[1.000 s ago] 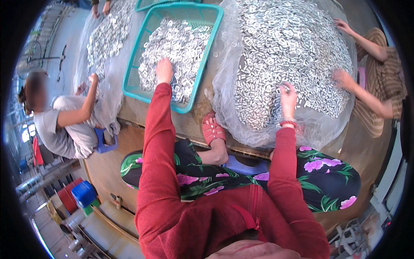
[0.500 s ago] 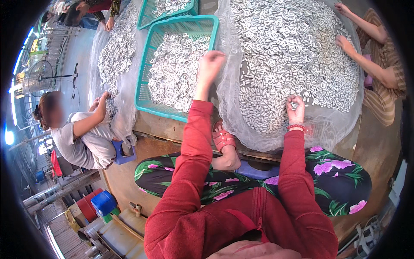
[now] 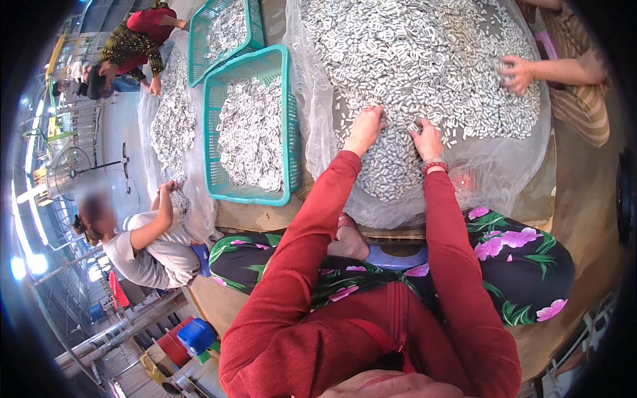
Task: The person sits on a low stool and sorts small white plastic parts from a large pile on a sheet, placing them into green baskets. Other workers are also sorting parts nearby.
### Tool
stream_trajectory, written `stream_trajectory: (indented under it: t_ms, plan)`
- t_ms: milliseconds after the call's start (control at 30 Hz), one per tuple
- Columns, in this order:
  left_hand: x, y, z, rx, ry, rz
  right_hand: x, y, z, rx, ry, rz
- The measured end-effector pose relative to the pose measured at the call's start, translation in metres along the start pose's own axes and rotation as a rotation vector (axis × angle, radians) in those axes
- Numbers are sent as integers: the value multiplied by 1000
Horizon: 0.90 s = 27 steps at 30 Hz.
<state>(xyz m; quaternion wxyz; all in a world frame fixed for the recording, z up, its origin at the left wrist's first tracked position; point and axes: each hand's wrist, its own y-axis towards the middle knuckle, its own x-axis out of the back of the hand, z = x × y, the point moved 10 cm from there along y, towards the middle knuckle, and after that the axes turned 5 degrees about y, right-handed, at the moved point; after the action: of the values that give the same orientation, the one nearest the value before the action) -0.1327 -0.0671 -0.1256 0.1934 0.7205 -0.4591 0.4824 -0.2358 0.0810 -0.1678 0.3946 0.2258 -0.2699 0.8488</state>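
Note:
A large pile of silver slotted metal buckles and small grey oblong metal pieces [image 3: 391, 53] lies before me on a translucent sheet [image 3: 497, 166]. At the near left part of the pile, my left hand [image 3: 365, 129] has its fingers curled down against the pieces; whatever they grip is hidden. Just to the right, my right hand [image 3: 428, 141] pinches a small silver buckle [image 3: 417, 126] between thumb and fingers. Between my hands lies a mound of the grey oblong pieces [image 3: 391, 159]. Left of the sheet, a teal plastic basket [image 3: 290, 126] holds many slotted buckles [image 3: 249, 139].
A second teal basket [image 3: 254, 26] with buckles stands beyond the first. A co-worker's blurred hand [image 3: 517, 74] is over the pile's right side. At left, a seated person [image 3: 149, 245] and another person [image 3: 136, 43] work at a longer pile [image 3: 174, 129].
My left hand has come from above the basket to the pile, its fingers now curled. My right hand has moved slightly left and farther in. The whole view has shifted.

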Motion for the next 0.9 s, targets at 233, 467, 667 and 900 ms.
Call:
stream_trajectory:
  t_ms: [233, 467, 667, 900]
  plan:
    - [-3, -31, -10, 282, -1878, 67, -14, -4, -30, -172, 847, 112]
    - [-18, 17, -50, 330, -1477, 316, 56, -10, -41, -260, 1380, -36]
    - [-35, 44, -87, -47, 382, -10, 56, 16, -54, -317, 979, -5]
    - [-46, 28, -65, 24, 310, -6, 35, 27, -24, -38, -21, -127]
